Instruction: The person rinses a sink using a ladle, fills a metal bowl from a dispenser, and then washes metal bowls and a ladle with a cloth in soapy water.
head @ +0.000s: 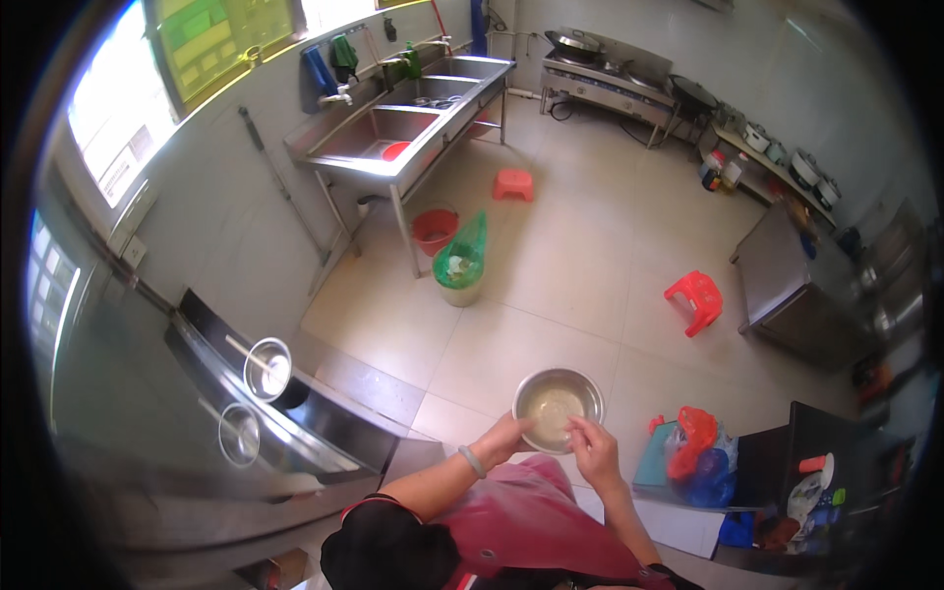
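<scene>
In front of my maroon apron [509, 516] my left hand [505, 436] grips a round stainless steel bowl [558, 377] by its left side, with the thumb over the rim. Pale, cloudy liquid or batter [553, 411] covers the bowl's bottom. My right hand [594, 446] is at the bowl's near right edge, its fingers bent and the fingertips over the inside. Whether those fingertips pinch something or touch the contents is unclear. The bowl is held above the tiled floor.
At left, a steel bowl [276, 380] with a stick across it sits on a dark ledge [332, 424]. Ahead stand a lined bin [461, 295], a red bucket [434, 234], red stools [693, 302] and steel sinks [435, 151]. Plastic bags [697, 442] lie at right.
</scene>
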